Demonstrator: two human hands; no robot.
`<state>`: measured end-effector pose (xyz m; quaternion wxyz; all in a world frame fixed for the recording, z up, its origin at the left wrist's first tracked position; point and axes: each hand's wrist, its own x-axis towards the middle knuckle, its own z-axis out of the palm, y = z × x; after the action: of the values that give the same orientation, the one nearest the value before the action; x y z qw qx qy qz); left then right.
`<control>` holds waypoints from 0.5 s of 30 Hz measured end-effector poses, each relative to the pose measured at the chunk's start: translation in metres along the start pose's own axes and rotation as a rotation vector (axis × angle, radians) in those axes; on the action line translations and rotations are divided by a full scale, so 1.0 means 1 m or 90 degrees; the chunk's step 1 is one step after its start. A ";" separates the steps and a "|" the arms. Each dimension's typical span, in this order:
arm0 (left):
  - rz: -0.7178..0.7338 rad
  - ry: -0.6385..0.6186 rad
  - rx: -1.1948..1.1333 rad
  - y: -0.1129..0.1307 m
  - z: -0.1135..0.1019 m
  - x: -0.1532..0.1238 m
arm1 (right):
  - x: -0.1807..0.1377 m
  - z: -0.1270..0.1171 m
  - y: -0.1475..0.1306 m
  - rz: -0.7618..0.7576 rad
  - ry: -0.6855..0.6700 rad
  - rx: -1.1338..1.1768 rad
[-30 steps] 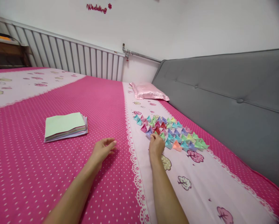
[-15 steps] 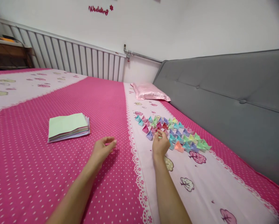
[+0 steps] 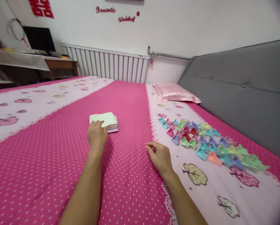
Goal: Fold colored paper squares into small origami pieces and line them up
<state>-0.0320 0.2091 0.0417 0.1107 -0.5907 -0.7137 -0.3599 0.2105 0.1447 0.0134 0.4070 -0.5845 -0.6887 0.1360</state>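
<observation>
My left hand is over the near left part of a stack of coloured paper sheets, with a pale green sheet on top. Its fingers are apart and reach onto the stack; no sheet is lifted. My right hand hovers above the bed beside the lace stripe, thumb and forefinger slightly apart, nothing visible between them. To its right, many small folded paper boats stand in loose rows, in green, blue, purple, pink, red, yellow and orange. Closest to that hand are a purple boat and two light green boats.
The pink dotted bedspread has pale printed bands. A pink satin pillow lies by the grey padded headboard. Beyond the bed are a white radiator, a pipe, and a desk with a monitor.
The view has turned left. My left hand has moved from bare bedspread to the paper stack. My right hand has drawn back leftward from the paper boats, uncovering green ones at the near edge.
</observation>
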 end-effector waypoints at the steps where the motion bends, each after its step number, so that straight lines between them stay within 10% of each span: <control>1: 0.000 -0.007 0.009 -0.005 0.004 0.002 | 0.000 0.000 0.000 0.001 -0.002 0.001; 15: -0.112 -0.138 0.151 -0.022 0.045 0.003 | -0.002 -0.004 0.000 0.001 -0.017 -0.001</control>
<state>-0.0408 0.2390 0.0028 0.0699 -0.5438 -0.8080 -0.2156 0.2132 0.1414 0.0147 0.3974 -0.5834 -0.6937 0.1435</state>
